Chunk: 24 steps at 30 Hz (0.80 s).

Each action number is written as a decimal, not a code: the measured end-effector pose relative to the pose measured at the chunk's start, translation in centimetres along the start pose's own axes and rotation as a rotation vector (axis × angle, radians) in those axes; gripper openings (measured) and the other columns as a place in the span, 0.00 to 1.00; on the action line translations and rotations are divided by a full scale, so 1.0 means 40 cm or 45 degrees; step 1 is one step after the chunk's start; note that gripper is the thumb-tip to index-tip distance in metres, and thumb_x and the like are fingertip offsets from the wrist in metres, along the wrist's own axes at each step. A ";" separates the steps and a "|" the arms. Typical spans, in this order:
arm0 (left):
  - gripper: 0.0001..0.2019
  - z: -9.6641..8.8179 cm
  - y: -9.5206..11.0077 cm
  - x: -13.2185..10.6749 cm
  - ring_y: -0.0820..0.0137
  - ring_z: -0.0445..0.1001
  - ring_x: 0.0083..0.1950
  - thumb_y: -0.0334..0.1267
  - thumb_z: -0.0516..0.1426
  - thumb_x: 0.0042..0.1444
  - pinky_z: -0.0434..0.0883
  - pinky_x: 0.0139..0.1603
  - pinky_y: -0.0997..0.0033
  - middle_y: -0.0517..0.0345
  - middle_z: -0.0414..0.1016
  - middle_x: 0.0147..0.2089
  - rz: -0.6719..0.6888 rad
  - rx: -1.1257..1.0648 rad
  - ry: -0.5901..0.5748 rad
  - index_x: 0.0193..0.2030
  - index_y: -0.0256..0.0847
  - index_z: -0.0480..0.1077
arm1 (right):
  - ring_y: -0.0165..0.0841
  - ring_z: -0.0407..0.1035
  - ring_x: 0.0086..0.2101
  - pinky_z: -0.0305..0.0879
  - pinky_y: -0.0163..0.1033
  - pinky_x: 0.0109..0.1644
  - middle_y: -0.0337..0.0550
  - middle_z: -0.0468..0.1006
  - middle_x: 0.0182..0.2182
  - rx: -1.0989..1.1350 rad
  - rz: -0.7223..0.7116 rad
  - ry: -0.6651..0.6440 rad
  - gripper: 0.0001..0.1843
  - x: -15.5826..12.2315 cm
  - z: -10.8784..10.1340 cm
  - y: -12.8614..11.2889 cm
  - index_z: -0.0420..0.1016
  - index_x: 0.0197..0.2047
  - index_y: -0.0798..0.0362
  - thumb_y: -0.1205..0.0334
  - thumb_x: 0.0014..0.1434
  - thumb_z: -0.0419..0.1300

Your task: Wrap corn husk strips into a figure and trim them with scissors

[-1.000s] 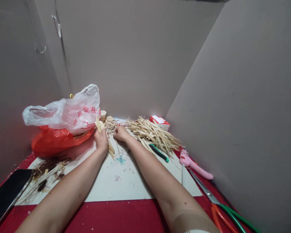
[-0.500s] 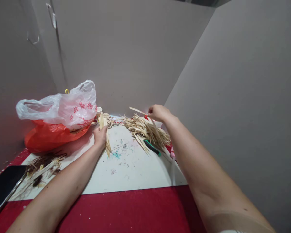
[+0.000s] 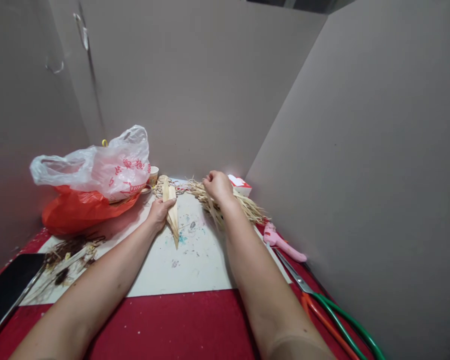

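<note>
My left hand (image 3: pixel 158 211) is closed around a bundle of pale dried leaf strips (image 3: pixel 171 209) whose pointed ends hang down over the white board (image 3: pixel 180 270). My right hand (image 3: pixel 218 186) is closed in a pinch on a single thin strip (image 3: pixel 211 207) that trails down from the fingers. It hovers just left of the loose pile of dried strips (image 3: pixel 243 206) at the back of the board. The two hands are a short way apart.
A clear bag over a red bag (image 3: pixel 93 187) sits at the left, with a paper cup (image 3: pixel 153 175) behind. A pink glue gun (image 3: pixel 283 242) and scissors (image 3: pixel 322 305) lie at the right. Dark scraps (image 3: pixel 65 252) and a black tablet (image 3: pixel 5 290) are near left. Cardboard walls enclose everything.
My right hand lifted a strip from the pile out to the right, then came back down and left toward the bundle. My left hand turned the bundle slightly.
</note>
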<state>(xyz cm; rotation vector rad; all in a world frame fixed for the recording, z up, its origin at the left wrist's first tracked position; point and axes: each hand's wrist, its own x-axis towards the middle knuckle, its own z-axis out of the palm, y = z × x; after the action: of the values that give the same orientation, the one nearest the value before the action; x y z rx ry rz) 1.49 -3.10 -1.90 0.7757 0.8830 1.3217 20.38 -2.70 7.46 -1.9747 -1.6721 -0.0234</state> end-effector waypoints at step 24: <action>0.20 0.000 0.001 -0.044 0.69 0.75 0.28 0.29 0.68 0.29 0.72 0.35 0.71 0.53 0.79 0.28 -0.020 -0.015 -0.112 0.36 0.32 0.76 | 0.29 0.66 0.21 0.59 0.32 0.24 0.38 0.72 0.18 0.986 0.074 -0.545 0.13 -0.099 0.145 -0.096 0.75 0.25 0.55 0.53 0.50 0.63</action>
<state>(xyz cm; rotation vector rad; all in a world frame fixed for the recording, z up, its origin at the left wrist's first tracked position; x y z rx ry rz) 1.39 -4.84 -1.69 0.8101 0.8089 1.2686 14.06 -3.61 2.65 -1.4715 -1.5247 0.9763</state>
